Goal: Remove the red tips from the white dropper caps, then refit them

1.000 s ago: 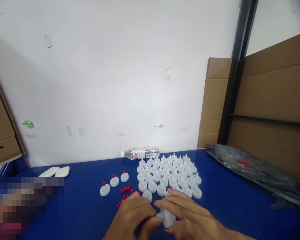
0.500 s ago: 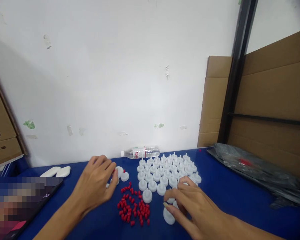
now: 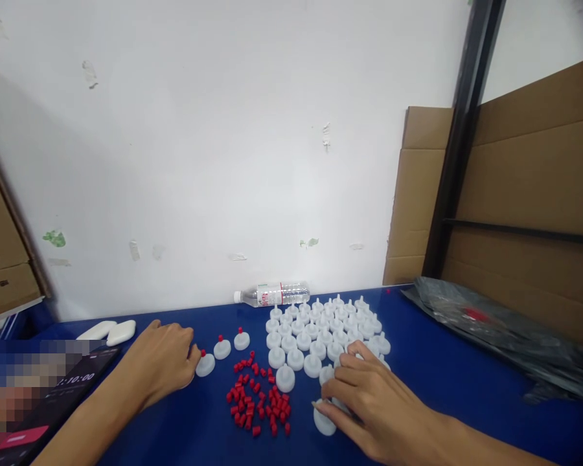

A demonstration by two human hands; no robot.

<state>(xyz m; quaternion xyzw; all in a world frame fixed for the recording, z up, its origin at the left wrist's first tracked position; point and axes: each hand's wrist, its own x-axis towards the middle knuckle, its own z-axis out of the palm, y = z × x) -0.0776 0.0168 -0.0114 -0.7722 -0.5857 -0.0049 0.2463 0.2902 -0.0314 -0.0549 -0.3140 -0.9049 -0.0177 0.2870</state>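
My left hand (image 3: 168, 356) is over the left of the blue table, its fingers curled down. A white rim shows under its fingertips, apparently a nozzle cap mostly hidden by the hand. Just right of it stand three white nozzle caps (image 3: 222, 349) with red tips, in a slanting row. My right hand (image 3: 369, 395) has thumb and fingers closed at a white nozzle cap (image 3: 324, 419) near the front; its nozzle is hidden behind the fingers. Many upright white nozzle caps (image 3: 313, 366) without red tips crowd behind that hand. Small red tip caps (image 3: 256, 431) lie loose in between.
A clear plastic bottle (image 3: 272, 294) lies along the wall. At the left are a phone (image 3: 72, 388), partly blurred, and two white rounded objects (image 3: 121, 332). Dark plastic bags (image 3: 495, 330) lie at the right, with cardboard (image 3: 418, 200) standing behind.
My left hand has moved left and slightly down, uncovering the row of red-tipped nozzle caps. My right hand has stayed almost in place at its cap.
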